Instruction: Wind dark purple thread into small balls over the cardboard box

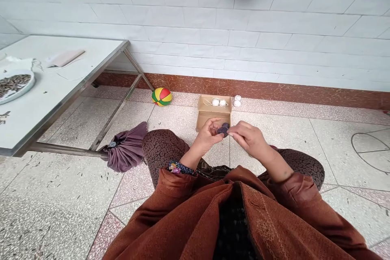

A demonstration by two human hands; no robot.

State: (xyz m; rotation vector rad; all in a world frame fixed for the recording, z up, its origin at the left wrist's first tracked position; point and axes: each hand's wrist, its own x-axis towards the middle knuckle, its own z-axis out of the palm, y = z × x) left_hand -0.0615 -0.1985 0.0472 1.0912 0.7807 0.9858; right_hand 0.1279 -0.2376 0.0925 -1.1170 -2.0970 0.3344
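My left hand (pixel 209 135) is closed around a small ball of dark purple-grey yarn (pixel 224 129), its fingers curled about the near side. At the ball's right edge, the thumb and fingers of my right hand (pixel 246 136) are pinched together on the yarn; any single strand is too thin to make out. Both hands are above the front of an open cardboard box (pixel 202 120) on the floor. In its raised back part lie two white balls of string (pixel 215 102) with loose ends. More white balls (pixel 237 100) sit on the floor just right of the box.
A metal-framed white table (pixel 73 63) stands at left, bearing a plate (pixel 30 85) of dark pieces. Below it lies a gathered purple cloth bag (pixel 128 148). A coloured ball (pixel 162 96) rests by the tiled wall (pixel 183 20); a wire ring (pixel 370 152) is at right.
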